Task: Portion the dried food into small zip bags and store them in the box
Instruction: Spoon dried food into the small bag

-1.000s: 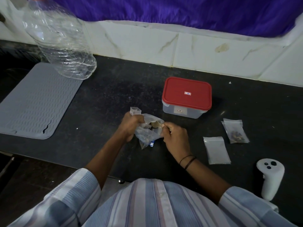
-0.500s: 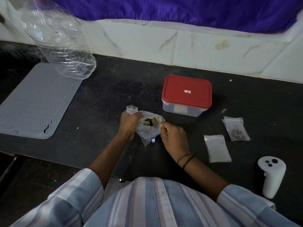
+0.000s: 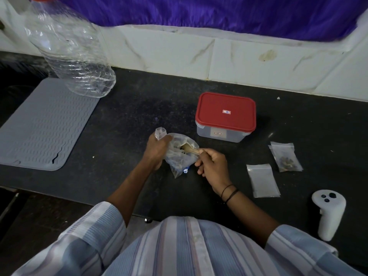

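My left hand [image 3: 156, 149] grips the rim of a clear plastic bag of dried food [image 3: 180, 156] and also a small empty zip bag [image 3: 160, 132] that sticks up above its fingers. My right hand [image 3: 212, 164] pinches the handle of a small wooden spoon [image 3: 189, 149], whose bowl is inside the big bag's mouth. The plastic box [image 3: 225, 117] with a red lid stands shut behind the hands. To the right lie a filled small zip bag [image 3: 285, 159] and an empty one [image 3: 262, 180].
A large clear bottle [image 3: 69, 50] leans on the wall at the back left, over a grey ribbed mat [image 3: 39, 124]. A white controller [image 3: 327, 212] stands near the counter's front right edge. The black counter [image 3: 129, 108] ends at a white tiled wall.
My right hand has drawn back slightly to the right and the spoon now shows in the bag's mouth. My left hand keeps its hold on both bags.
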Motion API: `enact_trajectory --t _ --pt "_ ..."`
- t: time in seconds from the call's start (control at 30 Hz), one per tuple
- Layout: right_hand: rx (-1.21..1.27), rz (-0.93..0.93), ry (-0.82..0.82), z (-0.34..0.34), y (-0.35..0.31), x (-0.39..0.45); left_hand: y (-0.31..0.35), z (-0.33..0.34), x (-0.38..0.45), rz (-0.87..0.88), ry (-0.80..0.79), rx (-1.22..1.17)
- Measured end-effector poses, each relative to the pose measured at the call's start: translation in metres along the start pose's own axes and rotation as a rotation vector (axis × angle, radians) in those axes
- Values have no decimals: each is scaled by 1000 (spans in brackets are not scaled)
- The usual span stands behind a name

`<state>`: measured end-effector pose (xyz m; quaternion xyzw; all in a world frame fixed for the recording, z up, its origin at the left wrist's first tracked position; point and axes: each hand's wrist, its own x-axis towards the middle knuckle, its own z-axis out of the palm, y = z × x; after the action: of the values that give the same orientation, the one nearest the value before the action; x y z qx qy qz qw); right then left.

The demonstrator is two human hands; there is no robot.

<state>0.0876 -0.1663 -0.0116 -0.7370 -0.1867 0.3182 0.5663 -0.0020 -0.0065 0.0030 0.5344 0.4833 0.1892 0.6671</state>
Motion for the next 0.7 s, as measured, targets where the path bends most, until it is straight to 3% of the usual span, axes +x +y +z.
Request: enact_trajectory --t 0.17,0.43,0.7 --pt "119 21 27 -2 2 -4 -3 -1 -1 37 102 2" --pt "221 66 44 -9 3 -9 -4 -5 -3 55 62 101" --pt "204 45 95 -18 -1 -18 -3 -2 -7 148 140 248"
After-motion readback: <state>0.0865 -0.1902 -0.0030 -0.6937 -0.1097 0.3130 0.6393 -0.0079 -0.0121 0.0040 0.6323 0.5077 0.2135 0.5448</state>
